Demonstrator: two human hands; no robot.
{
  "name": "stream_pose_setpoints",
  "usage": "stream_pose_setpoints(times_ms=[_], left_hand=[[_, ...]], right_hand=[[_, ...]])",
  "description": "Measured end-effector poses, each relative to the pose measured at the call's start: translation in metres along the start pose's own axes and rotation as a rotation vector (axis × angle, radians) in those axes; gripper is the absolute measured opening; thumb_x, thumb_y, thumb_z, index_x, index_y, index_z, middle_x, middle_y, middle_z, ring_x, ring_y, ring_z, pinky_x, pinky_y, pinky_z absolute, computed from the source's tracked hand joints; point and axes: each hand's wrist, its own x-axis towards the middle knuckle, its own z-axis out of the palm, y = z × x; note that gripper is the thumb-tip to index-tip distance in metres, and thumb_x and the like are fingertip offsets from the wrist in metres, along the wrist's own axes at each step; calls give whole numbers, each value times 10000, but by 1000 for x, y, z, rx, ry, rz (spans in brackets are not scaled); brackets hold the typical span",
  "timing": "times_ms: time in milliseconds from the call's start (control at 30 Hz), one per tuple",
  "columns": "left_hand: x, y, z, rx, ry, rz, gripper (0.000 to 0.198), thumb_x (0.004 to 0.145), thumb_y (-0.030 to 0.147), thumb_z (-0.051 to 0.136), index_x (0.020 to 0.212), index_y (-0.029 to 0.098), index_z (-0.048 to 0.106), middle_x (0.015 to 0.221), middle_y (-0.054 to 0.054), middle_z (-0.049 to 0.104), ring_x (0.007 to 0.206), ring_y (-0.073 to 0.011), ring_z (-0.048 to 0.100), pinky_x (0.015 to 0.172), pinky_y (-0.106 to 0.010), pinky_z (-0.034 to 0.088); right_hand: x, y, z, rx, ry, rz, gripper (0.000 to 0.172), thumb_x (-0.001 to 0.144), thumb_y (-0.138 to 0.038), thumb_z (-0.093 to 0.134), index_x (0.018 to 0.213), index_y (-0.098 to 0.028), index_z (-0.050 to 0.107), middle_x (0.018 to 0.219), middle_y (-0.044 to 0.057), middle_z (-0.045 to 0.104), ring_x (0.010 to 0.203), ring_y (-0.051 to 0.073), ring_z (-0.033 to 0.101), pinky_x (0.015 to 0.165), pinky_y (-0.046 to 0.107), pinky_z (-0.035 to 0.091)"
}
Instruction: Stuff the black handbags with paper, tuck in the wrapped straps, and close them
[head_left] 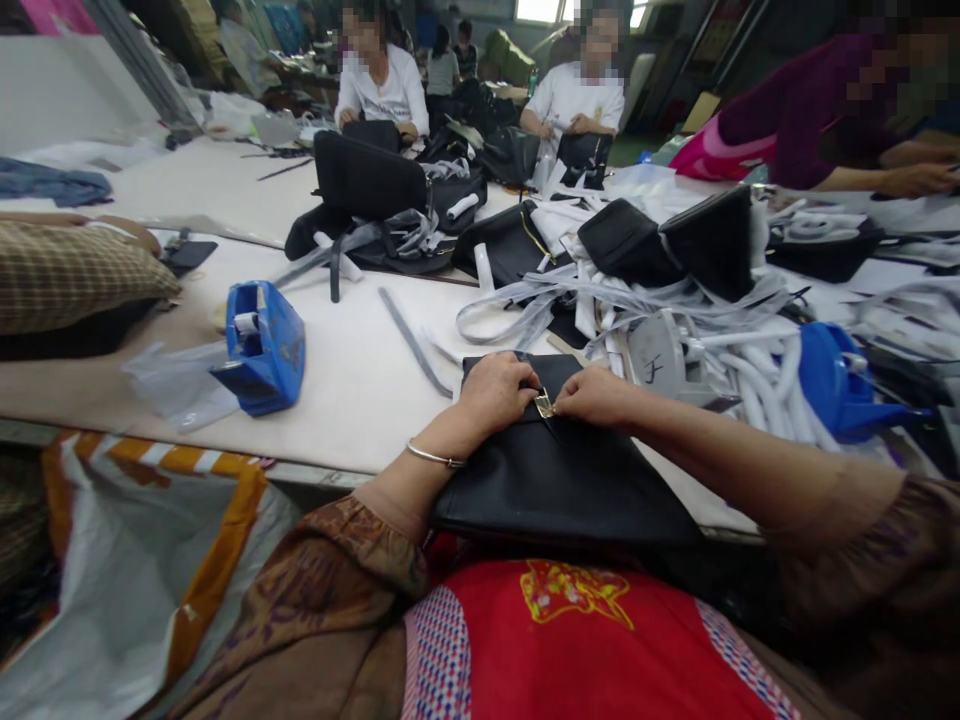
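A black leather bag (555, 480) lies flat at the near edge of the white table (360, 390), partly over my lap. My left hand (496, 392) is curled at the bag's top edge, its fingers pinched beside a small gold metal clasp (544, 404). From the other side, my right hand (596, 396) pinches the same clasp. A thin metal bangle (433, 457) sits on my left wrist.
A blue tape dispenser (262, 345) stands to the left, another blue one (844, 380) to the right. Black bags (375, 185) and grey-white straps (675, 320) pile across the middle. Other people sit working at the far side. A white and orange sack (135, 570) hangs lower left.
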Motion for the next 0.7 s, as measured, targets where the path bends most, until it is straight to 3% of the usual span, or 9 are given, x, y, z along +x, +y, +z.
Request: stream_pose_setpoints(times_ms=[200,333,433,567,700], left_hand=[[-2,-1,0,26,-11,7,144,830,303,677,923,238,766,943,-61,683,944,-226,611,868,-330,485],[-3,-2,1,29,2,23,144,841,290,656,927,239,759,946,-64,680,936,-231,611,863,-339,485],[-3,-3,2,21,16,21,143,840,293,655,928,243,757,943,-60,681,931,-228,613,861,-337,485],[-3,-3,2,2,13,14,139,836,291,659,922,242,756,953,-55,684,947,-219,615,879,-326,483],[-2,-3,4,-10,13,3,135,836,285,653,913,242,755,947,-52,686,955,-218,617,896,-329,479]], right_hand=[[-1,-5,6,36,20,31,162,665,-303,686,595,-160,659,458,-29,488,431,87,399,390,229,238],[1,-4,6,330,-55,24,181,682,-272,635,556,-178,545,418,-71,371,385,60,291,379,222,181],[1,3,1,424,-55,22,133,714,-240,601,605,-170,573,425,-74,391,379,60,297,388,213,209],[-6,13,-4,63,-60,-89,125,770,-233,624,763,-155,721,566,-6,607,478,100,483,466,222,342],[-13,23,-1,-452,133,-536,192,880,-196,561,882,-177,752,805,60,695,711,159,601,641,260,410]])
